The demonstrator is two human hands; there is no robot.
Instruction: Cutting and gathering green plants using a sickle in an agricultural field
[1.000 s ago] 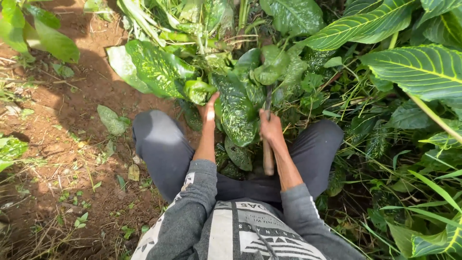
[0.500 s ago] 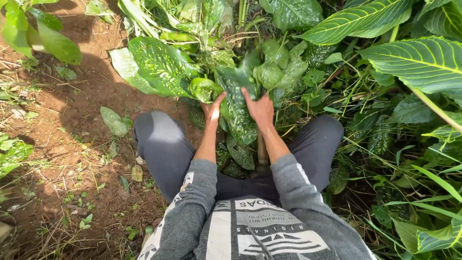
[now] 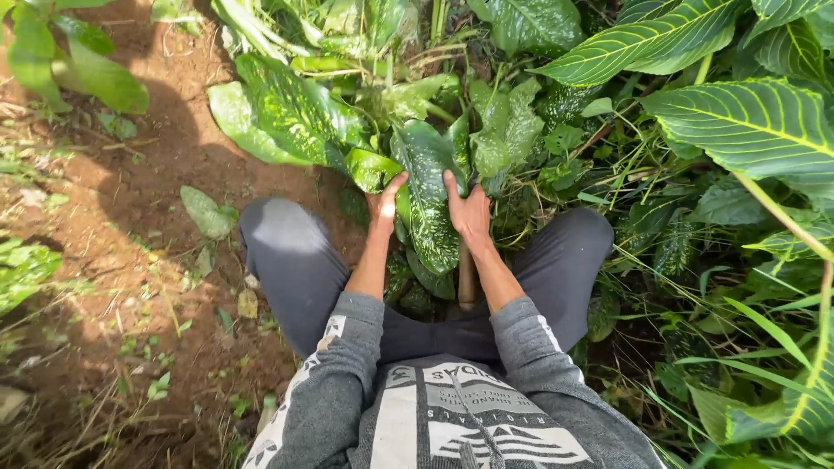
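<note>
Between the bent knees, both forearms reach forward and down from grey sleeves pushed back to the elbows. Left of the left hand [image 3: 383, 201] lies bare reddish soil [image 3: 130, 252] with small weeds and one fallen leaf [image 3: 206, 211], open ground with nothing tall on it. That hand lies against the left edge of a long speckled leaf [image 3: 427, 195], fingers together and curled toward it, thumb side up; how tightly it grips I cannot tell. The leaf hangs point down between the two hands. The right hand [image 3: 469, 211] holds its right edge, fingers wrapped over the blade. Just below this hand a pale stem [image 3: 466, 280] stands upright between the legs. Right of the right hand, dense striped leaves [image 3: 747, 122] and grass crowd close, leaving little room.
</note>
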